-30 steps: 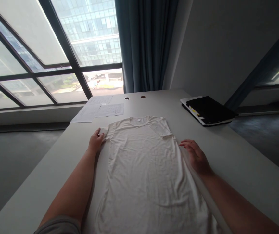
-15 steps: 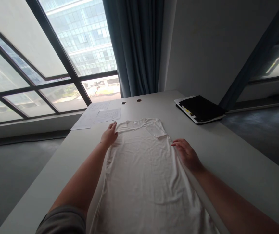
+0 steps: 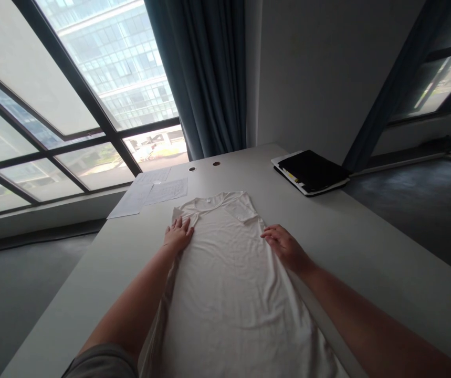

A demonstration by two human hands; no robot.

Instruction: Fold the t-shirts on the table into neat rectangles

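Observation:
A white short-sleeved T-shirt (image 3: 229,283) lies spread on the table, its neckline at the far end and its lower part running toward me, out of the frame. Its right sleeve is folded inward over the chest. My left hand (image 3: 178,234) rests flat on the shirt's left edge, just below the sleeve, fingers spread. At the shirt's right edge, below the folded sleeve, my right hand (image 3: 286,248) touches the fabric with its fingertips. Those fingers are loosely bent, and I see no cloth gripped in them. Soft wrinkles run across the body of the shirt.
The white table (image 3: 367,262) carries paper sheets (image 3: 166,190) at the far left and a black folder (image 3: 315,170) over white papers at the far right. Two round holes pierce its far end. A blue curtain (image 3: 205,79) and windows stand behind.
My left hand has moved from the left shoulder down onto the shirt's side and flattened, uncovering the left sleeve. My right hand stays by the right edge. The view has shifted slightly right.

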